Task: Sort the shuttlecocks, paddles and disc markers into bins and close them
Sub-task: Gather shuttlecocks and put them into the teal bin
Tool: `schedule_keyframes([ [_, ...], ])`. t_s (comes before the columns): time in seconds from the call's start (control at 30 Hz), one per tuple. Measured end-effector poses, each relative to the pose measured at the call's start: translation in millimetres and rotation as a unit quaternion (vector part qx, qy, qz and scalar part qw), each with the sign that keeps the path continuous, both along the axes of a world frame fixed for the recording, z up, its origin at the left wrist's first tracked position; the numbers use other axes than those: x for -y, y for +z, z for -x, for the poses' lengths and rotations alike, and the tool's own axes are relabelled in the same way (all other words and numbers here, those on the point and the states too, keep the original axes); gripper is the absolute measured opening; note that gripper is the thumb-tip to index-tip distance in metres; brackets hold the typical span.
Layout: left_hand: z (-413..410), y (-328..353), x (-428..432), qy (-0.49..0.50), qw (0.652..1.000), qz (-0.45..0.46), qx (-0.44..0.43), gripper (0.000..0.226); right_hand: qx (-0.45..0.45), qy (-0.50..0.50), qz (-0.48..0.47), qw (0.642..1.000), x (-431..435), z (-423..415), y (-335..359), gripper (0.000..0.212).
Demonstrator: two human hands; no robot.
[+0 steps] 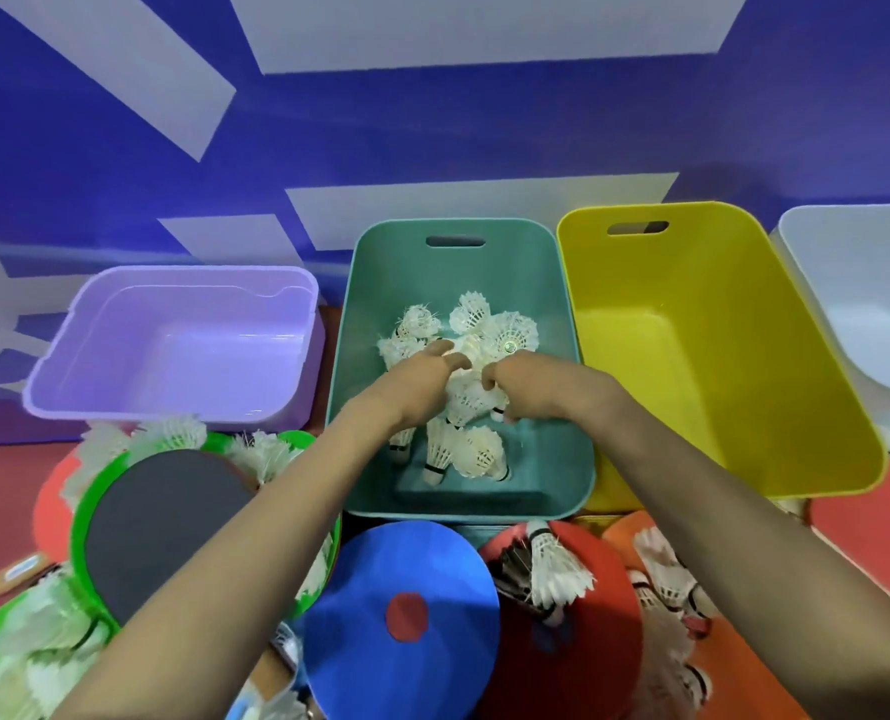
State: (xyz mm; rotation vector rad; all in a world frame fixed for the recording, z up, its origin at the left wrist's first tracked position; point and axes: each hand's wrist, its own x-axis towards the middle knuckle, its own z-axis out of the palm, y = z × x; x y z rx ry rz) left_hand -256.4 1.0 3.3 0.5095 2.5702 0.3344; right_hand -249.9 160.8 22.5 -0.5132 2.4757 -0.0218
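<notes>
Both hands reach into the teal bin [380, 262], which holds several white shuttlecocks [476, 444]. My left hand [422, 381] rests on the pile with fingers spread toward the far shuttlecocks. My right hand [531, 387] is curled, its fingers closed on a shuttlecock [466, 400] in the middle of the pile. Nearer me lie a black-faced paddle [157, 522], a blue disc marker [406, 610], a red disc marker [593, 662] and loose shuttlecocks [557, 569].
A purple bin [173, 350] stands left of the teal one, with nothing inside. A yellow bin [702, 345] stands right of it, and a white bin [858, 304] at the far right. Green [82, 511] and orange [744, 683] disc markers lie on the red floor.
</notes>
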Motion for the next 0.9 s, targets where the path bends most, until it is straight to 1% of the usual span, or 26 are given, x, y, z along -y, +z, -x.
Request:
schedule_keyframes([
  [0.03,-4,3,2,0.011,1.000,-0.003,-0.010,0.051,-0.015,0.006,0.003,1.000,-1,-2,1,0.042],
  [0.1,-18,13,6,0.035,0.998,0.024,-0.048,0.042,-0.063,0.032,-0.009,0.997,0,-8,6,0.037],
  [0.17,-38,21,8,0.052,0.992,0.047,-0.106,0.037,-0.098,0.038,-0.005,0.994,2,-18,12,0.033],
  [0.2,-49,25,8,0.062,0.988,0.038,-0.137,0.035,-0.105,0.031,0.007,0.994,2,-23,17,0.034],
  [0.27,-73,29,10,0.088,0.976,-0.013,-0.200,0.031,-0.122,0.013,0.041,0.992,3,-35,30,0.034],
  [0.37,-108,34,16,0.119,0.946,-0.111,-0.281,0.023,-0.171,-0.014,0.118,0.978,-2,-59,45,0.035],
  [0.43,-130,36,17,0.124,0.918,-0.168,-0.337,0.020,-0.205,-0.034,0.176,0.962,-8,-79,52,0.034],
  [0.53,-159,42,13,0.128,0.883,-0.226,-0.390,0.016,-0.264,-0.049,0.255,0.929,-19,-112,58,0.031],
  [0.63,-184,40,2,0.081,0.867,-0.267,-0.412,0.012,-0.315,-0.084,0.322,0.889,-32,-144,56,0.027],
  [0.73,-203,27,-12,0.016,0.869,-0.282,-0.406,0.007,-0.351,-0.135,0.363,0.853,-47,-172,50,0.028],
  [0.83,-214,9,-25,-0.028,0.891,-0.279,-0.358,0.007,-0.370,-0.172,0.388,0.827,-63,-194,39,0.027],
  [0.9,-218,-6,-34,-0.043,0.916,-0.258,-0.303,0.012,-0.379,-0.196,0.389,0.817,-74,-206,30,0.027],
])
